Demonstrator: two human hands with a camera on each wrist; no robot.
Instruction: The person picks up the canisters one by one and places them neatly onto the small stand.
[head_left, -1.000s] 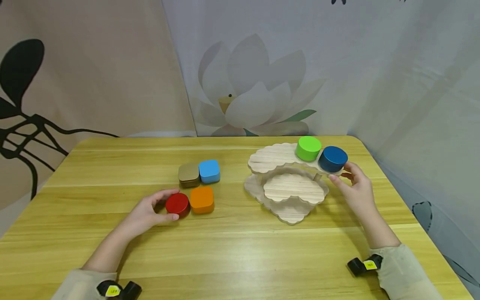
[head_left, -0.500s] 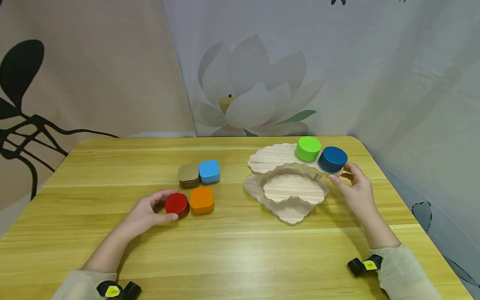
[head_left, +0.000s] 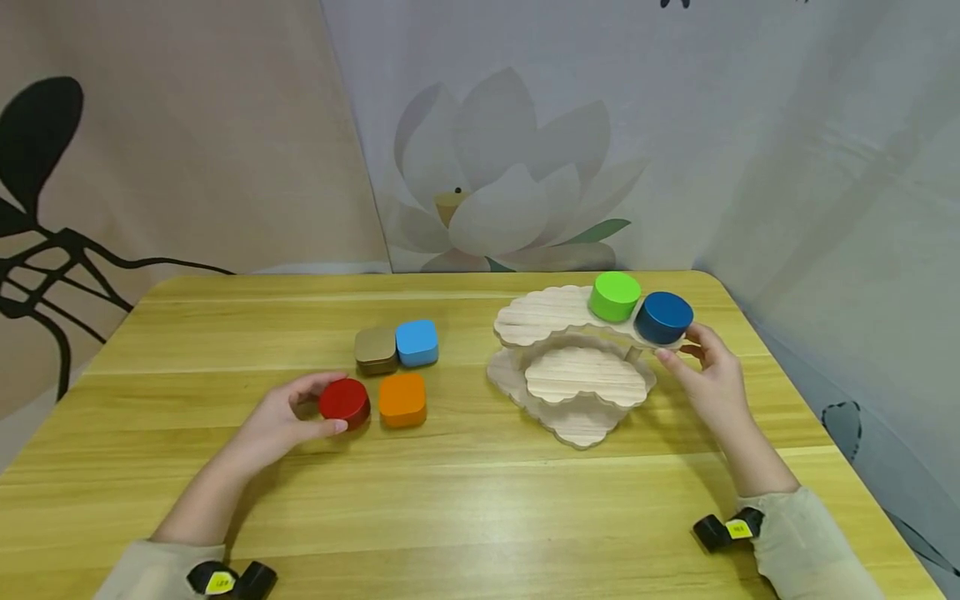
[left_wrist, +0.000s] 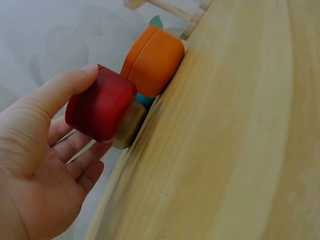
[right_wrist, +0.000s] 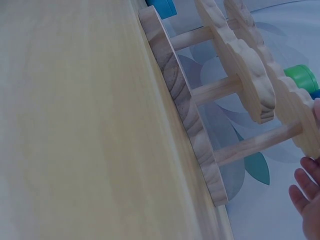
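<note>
My left hand (head_left: 281, 421) grips a red round block (head_left: 345, 403) between thumb and fingers. In the left wrist view the red block (left_wrist: 102, 106) appears tilted, raised off the table. An orange rounded-square block (head_left: 402, 400) sits just to its right, with a small gap. On the right stands a wooden cloud-shaped tiered stand (head_left: 540, 318). Its upper tier bears a green round block (head_left: 615, 297) and a dark blue round block (head_left: 663, 317). My right hand (head_left: 712, 371) holds that tier's right end beside the dark blue block, thumb in front and fingers behind.
Behind the orange block, a brown-gold block (head_left: 377, 350) and a light blue block (head_left: 417, 342) stand side by side. The stand's tiers rest on round wooden posts (right_wrist: 257, 142). A printed cloth backdrop (head_left: 517, 150) hangs behind the wooden table (head_left: 480, 517).
My left hand has moved slightly left with the red block, away from the orange block, which it was against. My right hand and the stand have stayed in place.
</note>
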